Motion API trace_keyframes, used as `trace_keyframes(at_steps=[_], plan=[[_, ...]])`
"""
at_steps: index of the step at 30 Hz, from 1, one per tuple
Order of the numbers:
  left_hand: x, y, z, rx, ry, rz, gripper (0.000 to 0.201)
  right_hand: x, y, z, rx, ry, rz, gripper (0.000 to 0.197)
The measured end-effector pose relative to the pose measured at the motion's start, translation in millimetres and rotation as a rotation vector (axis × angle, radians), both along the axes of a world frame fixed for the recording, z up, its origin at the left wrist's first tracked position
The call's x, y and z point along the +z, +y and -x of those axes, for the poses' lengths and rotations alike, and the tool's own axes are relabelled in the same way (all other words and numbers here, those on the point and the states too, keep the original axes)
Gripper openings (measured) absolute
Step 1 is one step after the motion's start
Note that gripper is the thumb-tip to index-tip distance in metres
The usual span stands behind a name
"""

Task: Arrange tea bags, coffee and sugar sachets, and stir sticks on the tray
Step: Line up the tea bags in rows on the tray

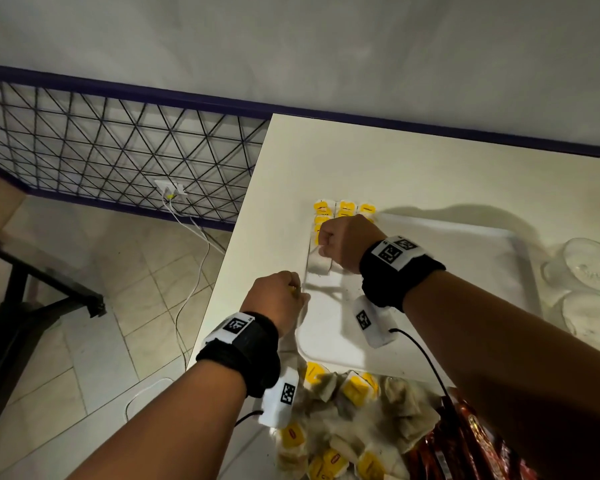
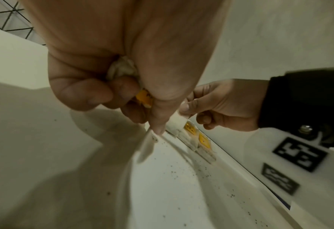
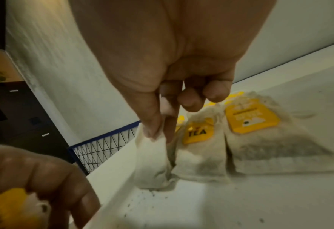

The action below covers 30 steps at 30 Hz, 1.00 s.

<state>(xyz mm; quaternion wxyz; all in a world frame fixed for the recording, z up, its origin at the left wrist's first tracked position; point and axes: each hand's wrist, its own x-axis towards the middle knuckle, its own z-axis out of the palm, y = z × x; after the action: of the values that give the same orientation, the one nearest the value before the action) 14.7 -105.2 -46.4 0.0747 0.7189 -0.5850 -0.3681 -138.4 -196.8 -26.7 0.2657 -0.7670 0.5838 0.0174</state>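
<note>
Tea bags (image 1: pixel 343 211) with yellow tags lie in rows at the far-left corner of the white tray (image 1: pixel 465 237), where my right hand (image 1: pixel 347 242) pinches one more bag (image 3: pixel 152 159) between thumb and forefinger, its lower end touching the tray floor. My left hand (image 1: pixel 278 301), at the tray's left rim, curls around another yellow-tagged bag (image 2: pixel 142 96). A loose heap of tea bags (image 1: pixel 354 420) lies beside the tray's near edge.
</note>
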Motion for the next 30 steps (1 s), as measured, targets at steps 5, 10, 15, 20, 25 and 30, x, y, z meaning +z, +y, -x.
trace_keyframes(at_steps=[5,10,15,20,25,30], plan=[[0,0,0,-0.009,-0.001,0.014,0.008,-6,-9,-2,-0.009,0.035,-0.005,0.01],[-1,1,1,0.003,0.012,0.017,0.012,-3,-5,-2,-0.033,0.064,0.041,0.034],[-1,2,4,0.009,-0.024,0.055,0.022,-7,1,-1,0.044,0.038,-0.042,0.013],[1,4,4,-0.021,-0.043,0.036,0.016,-5,3,-4,0.057,0.098,0.012,0.011],[28,2,1,0.257,0.347,0.121,0.044,30,20,8,0.004,-0.318,0.139,0.009],[57,8,20,0.556,1.295,-0.243,0.085,64,54,14,0.053,-0.567,-0.089,0.015]])
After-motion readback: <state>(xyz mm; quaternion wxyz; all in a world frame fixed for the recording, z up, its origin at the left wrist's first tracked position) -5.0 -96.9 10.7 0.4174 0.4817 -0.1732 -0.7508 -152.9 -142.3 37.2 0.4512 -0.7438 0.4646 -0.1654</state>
